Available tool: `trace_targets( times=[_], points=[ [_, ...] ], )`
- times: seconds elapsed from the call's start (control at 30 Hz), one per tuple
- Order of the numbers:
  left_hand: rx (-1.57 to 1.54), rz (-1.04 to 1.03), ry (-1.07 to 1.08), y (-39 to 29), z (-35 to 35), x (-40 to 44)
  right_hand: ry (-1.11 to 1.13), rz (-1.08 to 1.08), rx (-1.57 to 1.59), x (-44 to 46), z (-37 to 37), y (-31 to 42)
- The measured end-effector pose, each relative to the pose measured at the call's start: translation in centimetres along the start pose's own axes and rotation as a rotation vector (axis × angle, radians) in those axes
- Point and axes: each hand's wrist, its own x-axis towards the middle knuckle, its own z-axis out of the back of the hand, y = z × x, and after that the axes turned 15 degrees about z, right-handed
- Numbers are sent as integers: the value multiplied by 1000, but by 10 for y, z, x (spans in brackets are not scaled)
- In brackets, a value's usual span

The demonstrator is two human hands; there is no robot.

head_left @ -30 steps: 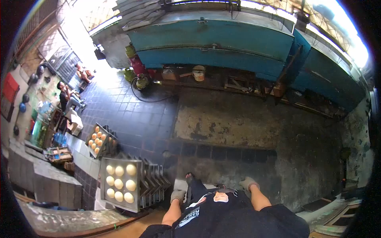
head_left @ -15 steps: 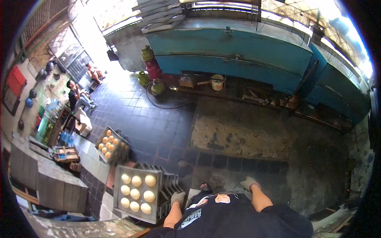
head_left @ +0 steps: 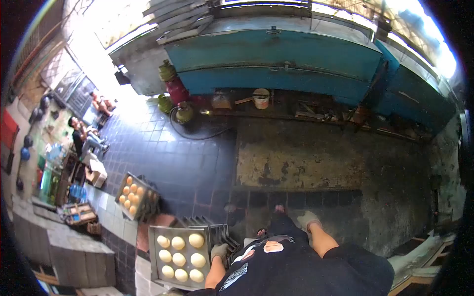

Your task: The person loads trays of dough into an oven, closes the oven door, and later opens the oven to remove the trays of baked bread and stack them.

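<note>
My left hand (head_left: 219, 251), in a greyish work glove, is at the right side of a stack of metal trays (head_left: 214, 232). Its fingers are too small and dark to make out. Several round pale buns (head_left: 178, 259) lie in rows on the top tray (head_left: 154, 246), just left of that hand. My right hand (head_left: 308, 219), gloved too, hangs low in front of me over the dark floor. It holds nothing I can see, and its fingers look loosely stretched.
Farther left, another tray stack (head_left: 121, 190) carries browner buns (head_left: 132, 196). Across the floor stand long blue ovens (head_left: 276, 59), with gas cylinders (head_left: 183, 113), a hose (head_left: 190, 136) and a white bucket (head_left: 260, 100) near them. Two people (head_left: 81, 135) sit at the far left.
My view has shifted as I step forward, and a second foot now shows. My left hand stays by the tray stack. My right hand has swung slightly forward.
</note>
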Motion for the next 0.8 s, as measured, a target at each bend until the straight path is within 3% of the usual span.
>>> trace_targets(
  times=[0.03, 0.07, 0.1, 0.13, 0.17, 0.23, 0.33, 0.4, 0.53, 0.6, 0.67, 0.7, 0.77, 0.8],
  points=[
    [32, 26, 16, 0, -5, 19, -12, -10, 8, 5, 3, -4],
    [183, -31, -17, -26, 8, -35, -53, -34, -22, 12, 6, -8],
    [310, -131, 94, -19, 3, -5, -94, -54, -52, 20, 9, -11],
    [435, -62, 79, -26, 1, -4, -103, -56, -43, 28, 11, -14],
    [703, -215, 145, -40, 7, -14, -72, -69, -64, 41, 12, -20],
    [656, -289, 169, -54, -5, 15, -51, -72, -72, 69, 8, -31],
    [500, -244, 174, -93, -11, 30, -26, -51, -137, 132, -16, -63],
    [485, -218, 188, -126, -4, 27, 272, 215, -475, 193, -40, -93],
    [563, -276, 261, -205, 11, 53, 256, 174, -433, 244, 24, 14],
    [736, -450, 256, -251, 22, 65, -20, -66, -142, 275, 69, 73],
    [974, -723, 216, -301, 30, 68, -88, 124, -221, 317, 107, 110],
    [1028, -818, 198, -336, 31, 66, -148, 138, -106, 334, 130, 126],
    [263, 16, 137, -416, 20, 43, -196, 155, 2, 370, 167, 150],
    [473, -312, 112, -435, 14, 100, -121, 147, 36, 410, 180, 151]
  ],
)
